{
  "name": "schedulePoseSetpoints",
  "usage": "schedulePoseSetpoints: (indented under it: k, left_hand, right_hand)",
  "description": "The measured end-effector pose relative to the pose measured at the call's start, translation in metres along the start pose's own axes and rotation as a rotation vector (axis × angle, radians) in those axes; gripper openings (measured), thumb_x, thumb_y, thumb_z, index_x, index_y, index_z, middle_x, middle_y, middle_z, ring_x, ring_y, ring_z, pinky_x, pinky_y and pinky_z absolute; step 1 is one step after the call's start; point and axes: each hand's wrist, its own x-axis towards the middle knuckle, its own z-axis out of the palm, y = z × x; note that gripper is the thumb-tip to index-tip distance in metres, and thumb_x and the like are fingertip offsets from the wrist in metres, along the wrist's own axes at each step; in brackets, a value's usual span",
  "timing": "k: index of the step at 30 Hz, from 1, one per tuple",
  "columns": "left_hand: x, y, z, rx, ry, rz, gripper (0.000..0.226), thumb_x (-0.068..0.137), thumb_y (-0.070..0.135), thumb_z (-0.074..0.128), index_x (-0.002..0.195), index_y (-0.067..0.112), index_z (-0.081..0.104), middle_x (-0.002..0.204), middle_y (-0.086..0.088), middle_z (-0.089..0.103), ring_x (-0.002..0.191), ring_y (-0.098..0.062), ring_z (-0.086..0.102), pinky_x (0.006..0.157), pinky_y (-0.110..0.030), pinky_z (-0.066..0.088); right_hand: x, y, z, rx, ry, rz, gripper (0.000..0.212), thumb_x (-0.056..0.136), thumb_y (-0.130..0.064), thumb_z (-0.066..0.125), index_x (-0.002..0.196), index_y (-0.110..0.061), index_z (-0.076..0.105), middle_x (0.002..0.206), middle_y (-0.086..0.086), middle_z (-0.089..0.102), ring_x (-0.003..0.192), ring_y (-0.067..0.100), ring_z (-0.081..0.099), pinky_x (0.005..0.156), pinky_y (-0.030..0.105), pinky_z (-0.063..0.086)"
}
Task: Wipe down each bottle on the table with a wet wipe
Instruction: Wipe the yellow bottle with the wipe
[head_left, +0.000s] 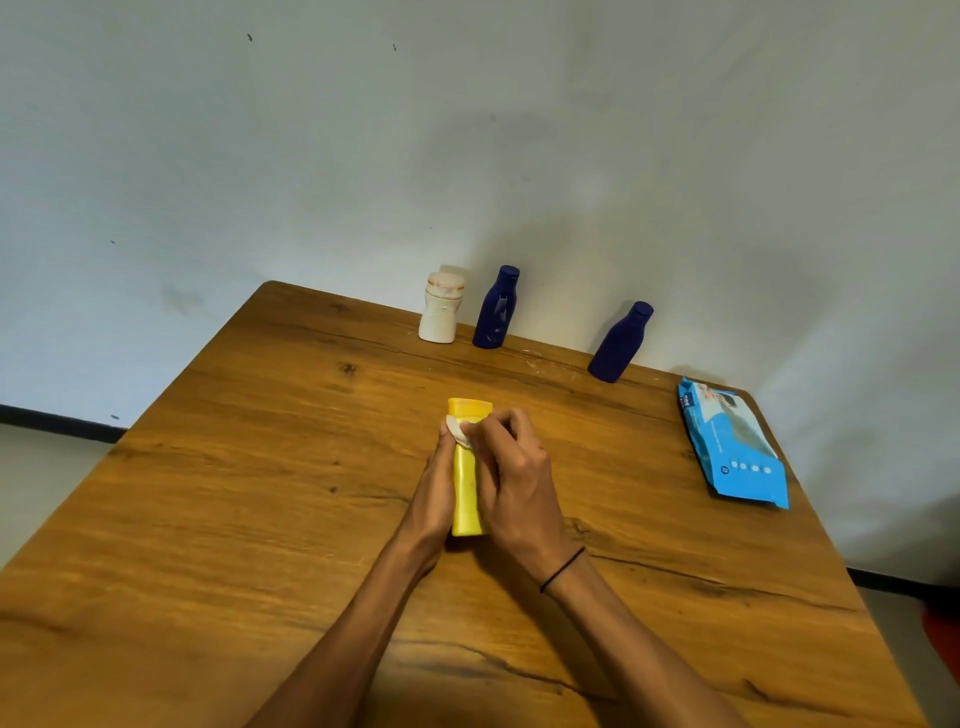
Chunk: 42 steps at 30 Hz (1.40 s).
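Two hands are closed around a yellow bottle (466, 483) lying on the wooden table (260, 493): the left hand (435, 491) grips its side, while a white wet wipe (457, 430) is pinched against its cap end by the right hand (511, 480). Beyond the grip, a white bottle (440, 307) and two blue bottles (496, 307) (620, 343) are stood upright; right of it, a blue wipes pack (732, 441) is laid flat.

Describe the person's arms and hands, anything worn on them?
Both forearms are bare, with no sleeves in view. The right hand has a thin black band around its wrist. The left hand wears nothing visible: no gloves, rings or watch.
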Motion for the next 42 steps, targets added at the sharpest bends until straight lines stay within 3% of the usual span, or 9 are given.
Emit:
schedulePoseSetpoints:
  k: [8,11,14,20,24,28,34,39,42]
  left_hand:
    - [-0.003,-0.003,0.001,-0.031,-0.061,-0.052,0.067,0.102,0.069,0.041,0.144,0.024,0.065,0.133,-0.011,0.074,0.126,-0.027,0.070,0.098,-0.038,0.057]
    - [-0.004,0.001,0.000,-0.084,-0.041,-0.066,0.067,0.099,0.071,0.041,0.132,0.024,0.075,0.126,-0.012,0.077,0.117,-0.025,0.074,0.089,-0.034,0.060]
    - [-0.003,0.005,-0.001,-0.085,-0.092,-0.049,0.070,0.107,0.070,0.025,0.145,0.028,0.066,0.132,-0.009,0.073,0.118,-0.022,0.071,0.092,-0.032,0.059]
    - [-0.005,-0.004,0.006,-0.026,-0.077,-0.060,0.059,0.096,0.074,0.038,0.126,0.041,0.076,0.128,-0.009,0.076,0.122,-0.031,0.071,0.095,-0.042,0.060]
    - [-0.004,-0.003,0.004,-0.039,-0.056,-0.055,0.065,0.099,0.074,0.041,0.142,0.032,0.066,0.132,-0.012,0.074,0.124,-0.033,0.070,0.105,-0.051,0.055]
    - [-0.003,0.002,0.002,-0.104,-0.010,-0.075,0.073,0.100,0.067,0.039,0.144,0.014,0.064,0.127,-0.018,0.075,0.119,-0.036,0.070,0.099,-0.047,0.056]
    - [0.000,0.005,-0.002,-0.170,-0.134,-0.009,0.072,0.109,0.067,0.025,0.142,0.019,0.067,0.071,-0.005,0.058,0.062,-0.014,0.054,0.059,-0.031,0.048]
    - [0.000,0.003,-0.004,-0.223,-0.171,-0.038,0.077,0.107,0.068,0.027,0.139,0.009,0.066,0.071,-0.011,0.063,0.061,-0.019,0.056,0.059,-0.032,0.049]
    - [0.000,-0.001,-0.004,-0.165,-0.131,-0.024,0.077,0.106,0.068,0.029,0.132,0.008,0.070,0.094,-0.013,0.075,0.078,-0.026,0.069,0.071,-0.038,0.058]
  right_hand:
    - [0.016,0.003,-0.013,-0.046,-0.044,-0.051,0.022,0.102,-0.022,0.050,0.115,-0.010,0.063,0.113,0.006,0.050,0.094,0.013,0.055,0.071,0.035,0.057]
    - [0.002,0.006,-0.018,-0.102,-0.142,-0.196,0.022,0.102,-0.013,0.061,0.123,-0.018,0.057,0.116,0.004,0.046,0.091,0.012,0.050,0.067,0.034,0.055]
    - [-0.017,0.007,-0.018,-0.148,-0.204,-0.266,0.030,0.100,-0.007,0.062,0.128,-0.016,0.055,0.118,0.005,0.044,0.087,0.015,0.051,0.064,0.033,0.053]
    - [0.001,0.004,-0.022,-0.227,-0.055,-0.203,0.040,0.088,-0.003,0.080,0.123,-0.005,0.062,0.114,0.015,0.054,0.088,0.022,0.059,0.065,0.033,0.060]
    - [0.017,-0.001,-0.022,-0.185,-0.052,-0.155,0.032,0.090,-0.005,0.077,0.119,-0.004,0.065,0.114,0.016,0.056,0.090,0.023,0.061,0.066,0.035,0.062]
    - [0.002,0.002,-0.019,-0.131,-0.133,-0.262,0.029,0.095,-0.003,0.070,0.123,-0.009,0.061,0.115,0.010,0.050,0.089,0.019,0.055,0.068,0.028,0.053]
    - [-0.050,0.008,-0.015,-0.153,-0.218,-0.337,0.030,0.099,-0.013,0.073,0.126,-0.013,0.059,0.114,0.004,0.047,0.089,0.016,0.047,0.066,0.035,0.046]
    - [-0.059,0.016,-0.018,-0.261,-0.219,-0.405,0.030,0.101,-0.021,0.071,0.128,-0.014,0.060,0.114,0.005,0.049,0.091,0.020,0.050,0.068,0.037,0.047]
    - [-0.045,0.015,-0.017,-0.283,-0.172,-0.351,0.038,0.096,-0.021,0.076,0.128,-0.013,0.058,0.118,0.007,0.050,0.097,0.020,0.053,0.069,0.038,0.054]
